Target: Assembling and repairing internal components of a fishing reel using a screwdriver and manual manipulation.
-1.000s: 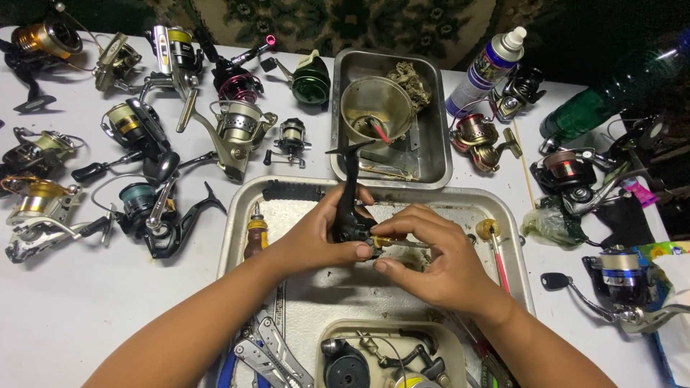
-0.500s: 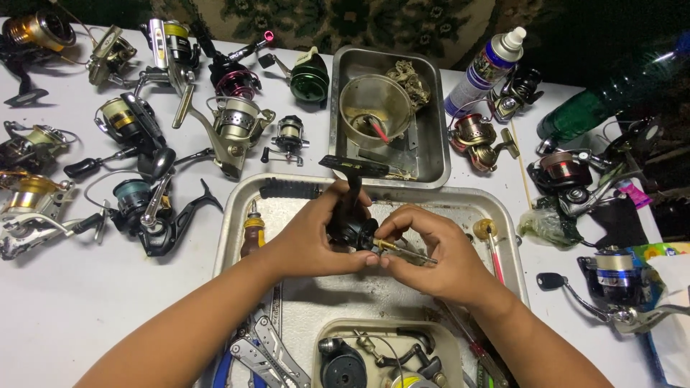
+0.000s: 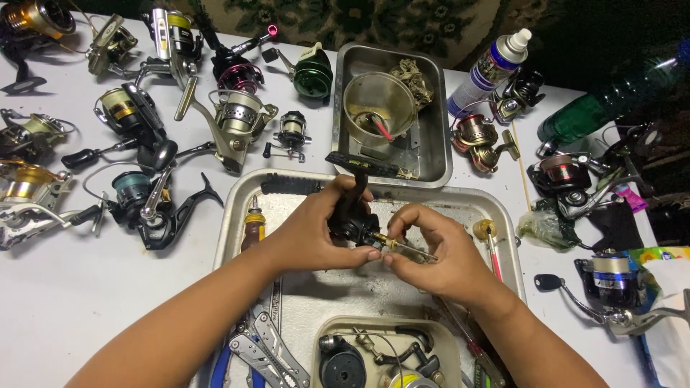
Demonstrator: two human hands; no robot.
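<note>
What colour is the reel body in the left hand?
Black reel body, held by left hand; seen in head view.

Over the large steel work tray (image 3: 244, 188), the left hand (image 3: 316, 230) and right hand (image 3: 438, 251) meet around a black fishing-reel body (image 3: 350, 215), with a smaller steel tray (image 3: 438, 154) behind and loose spinning reels (image 3: 136, 122) left.

The left hand (image 3: 316, 233) covers most of the black reel body (image 3: 352, 215), so its lower half cannot be made out, and the small brass part (image 3: 392, 243) pinched by the right hand (image 3: 438, 248) is too small to tell apart. Both forearms run off the bottom edge. The plastic tub (image 3: 392, 352) and pliers (image 3: 262, 356) are cut off there too. The gold reel (image 3: 29, 18) leaves the top left corner, and the green bottle (image 3: 611, 100) fades into the dark
</note>
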